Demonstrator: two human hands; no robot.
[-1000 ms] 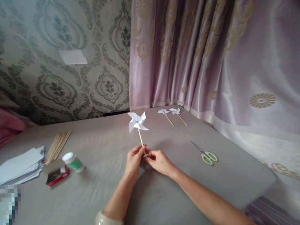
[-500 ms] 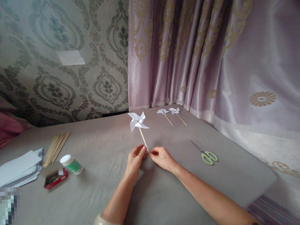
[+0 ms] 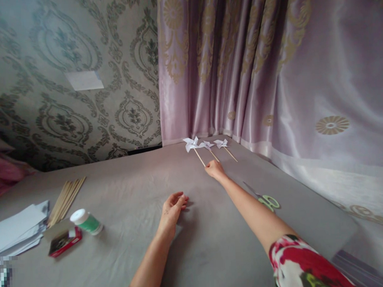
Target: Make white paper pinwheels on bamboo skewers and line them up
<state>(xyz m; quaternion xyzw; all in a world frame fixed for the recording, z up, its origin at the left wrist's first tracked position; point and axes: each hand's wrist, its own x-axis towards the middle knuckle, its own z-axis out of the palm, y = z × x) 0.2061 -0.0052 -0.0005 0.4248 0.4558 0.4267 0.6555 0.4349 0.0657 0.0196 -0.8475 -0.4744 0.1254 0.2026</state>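
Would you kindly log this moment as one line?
right hand: gripping white paper pinwheel by wooden stick | left hand: open, empty | nearby: two more white paper pinwheels, green-handled metal scissors

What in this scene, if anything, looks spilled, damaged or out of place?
Nothing looks spilled or damaged; the pinwheel in the right hand seems whole. Only the paper stack is slightly untidy, its sheets overlapping with uneven edges.

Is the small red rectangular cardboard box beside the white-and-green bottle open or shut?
Open. The red cardboard box has its flap raised, showing small dark contents inside.
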